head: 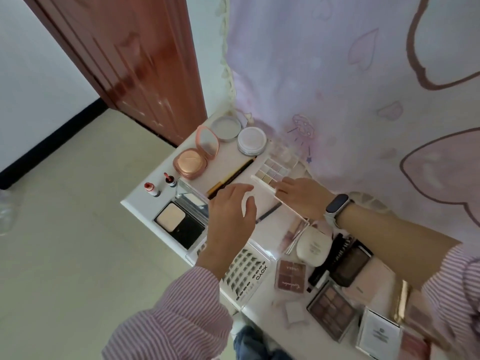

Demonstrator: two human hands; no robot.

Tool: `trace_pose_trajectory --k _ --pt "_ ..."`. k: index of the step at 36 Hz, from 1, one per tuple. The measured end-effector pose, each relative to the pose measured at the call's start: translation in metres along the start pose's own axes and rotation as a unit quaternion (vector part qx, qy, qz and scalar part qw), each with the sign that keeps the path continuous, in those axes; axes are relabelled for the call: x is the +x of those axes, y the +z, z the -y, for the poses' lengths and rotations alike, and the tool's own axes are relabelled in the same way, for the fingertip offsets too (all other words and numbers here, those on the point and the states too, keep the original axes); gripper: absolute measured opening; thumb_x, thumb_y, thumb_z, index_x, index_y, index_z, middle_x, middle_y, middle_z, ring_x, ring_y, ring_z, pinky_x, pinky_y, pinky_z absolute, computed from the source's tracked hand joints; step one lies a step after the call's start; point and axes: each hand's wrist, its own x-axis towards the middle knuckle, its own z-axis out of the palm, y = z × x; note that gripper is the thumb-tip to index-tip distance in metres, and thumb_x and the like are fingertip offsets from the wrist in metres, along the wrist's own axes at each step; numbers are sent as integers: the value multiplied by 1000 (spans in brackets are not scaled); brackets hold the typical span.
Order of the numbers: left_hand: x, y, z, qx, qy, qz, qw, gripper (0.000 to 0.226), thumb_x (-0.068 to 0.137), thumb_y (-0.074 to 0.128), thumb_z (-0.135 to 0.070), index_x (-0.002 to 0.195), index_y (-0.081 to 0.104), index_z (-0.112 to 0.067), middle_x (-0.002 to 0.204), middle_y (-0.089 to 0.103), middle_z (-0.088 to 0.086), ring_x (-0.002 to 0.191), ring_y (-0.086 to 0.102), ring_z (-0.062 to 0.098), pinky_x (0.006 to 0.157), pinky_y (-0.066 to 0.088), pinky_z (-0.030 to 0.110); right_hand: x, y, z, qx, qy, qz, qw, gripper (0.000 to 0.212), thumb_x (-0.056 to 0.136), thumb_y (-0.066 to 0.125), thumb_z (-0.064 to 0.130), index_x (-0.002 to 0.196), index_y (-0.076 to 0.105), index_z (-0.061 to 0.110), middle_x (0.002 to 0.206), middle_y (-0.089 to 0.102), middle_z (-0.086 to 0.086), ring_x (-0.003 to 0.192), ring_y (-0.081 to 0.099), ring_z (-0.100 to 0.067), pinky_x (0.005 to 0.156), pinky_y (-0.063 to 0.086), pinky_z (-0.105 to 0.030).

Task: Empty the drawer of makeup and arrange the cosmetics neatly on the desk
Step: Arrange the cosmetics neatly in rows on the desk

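Head view, right hand (302, 196) touching eyeshadow palette (272, 172), near desk (140, 207) edge

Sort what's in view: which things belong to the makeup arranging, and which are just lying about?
Job:
clear eyeshadow palette, under the right hand
left hand
rose-gold compact
two lipsticks
lash tray
desk

Just there:
door
curtain
wristband

A: Far end of worktop (135, 203)?
B: Pink compact (193, 155) open, mirror up. Round jar (251, 140), its lid (226, 127) beside it. Two red lipsticks (161, 184) upright, uncapped.
A: Middle?
B: Black powder case (180, 223) open, brush (232, 176) diagonal, pale eyeshadow palette (272, 170).
A: Near end?
B: Lash tray (246, 274), blush palette (290, 274), white compact (314, 246), brown palette (331, 309), crowded together.
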Motion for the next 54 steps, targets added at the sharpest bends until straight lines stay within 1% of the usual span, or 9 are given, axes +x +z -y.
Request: trace_pose_trajectory --k 5,10,15,22,27,33,37,42,54 --pt "-12 -6 -7 -21 -16 8 1000 24 92 52 -13 113 62 -10 113 63 2 103 58 16 88 47 30 -18 -10 -3 110 139 -59 982 9 79 61 8 88 59 7 84 62 -8 77 60 -29 65 44 -34" --pt "-22 -6 -24 -28 -25 -16 999 26 91 54 -9 116 60 -8 115 59 5 103 56 19 89 47 31 -49 -30 6 312 337 -139 877 15 96 42 19 105 52 13 88 61 -2 75 58 -29 66 38 -31" --pt "-20 -3 -47 62 26 -32 997 43 89 46 -32 129 50 -15 129 52 6 118 44 25 97 38 39 -74 -50 30 406 289 -190 846 12 94 48 17 104 55 18 75 54 12 64 51 -10 62 38 -23" --pt "-49 -9 -63 217 173 1 961 8 82 66 -19 89 67 -16 72 61 -3 60 57 16 54 42 28 -104 -65 59 368 164 -176 898 26 96 46 16 116 61 10 94 56 1 82 57 -19 76 46 -31" --pt "-77 -9 -78 261 167 7 951 18 71 79 -17 80 63 -15 64 55 -3 49 50 13 41 37 24 -116 -69 76 384 112 -149 904 28 97 43 11 118 60 7 101 57 -8 88 56 -23 82 45 -29" --pt "-109 -12 -91 260 96 -16 961 35 92 33 -39 70 55 -23 49 51 -10 35 45 6 31 29 21 -133 -77 83 413 101 -120 897 25 97 42 18 107 63 7 101 59 -4 93 54 -19 87 42 -33" --pt "-123 -17 -95 245 65 -61 965 41 91 34 -46 59 45 -23 42 40 -11 31 35 6 31 25 19 -144 -75 89 410 83 -109 902 25 98 38 17 109 59 9 103 57 1 91 54 -16 85 41 -28" --pt "-136 -18 -92 256 63 -50 963 30 90 45 -37 68 58 -20 54 53 -9 45 49 11 40 27 20 -155 -75 83 482 128 -118 859 20 96 42 9 96 61 15 74 50 14 60 49 11 59 37 -8" --pt "-144 2 -112 227 46 -50 971 25 87 44 -33 76 62 -20 49 54 -8 31 44 9 29 29 21 -157 -74 97 630 119 -169 748 27 92 52 6 73 56 24 60 54 7 47 48 2 49 35 -8"
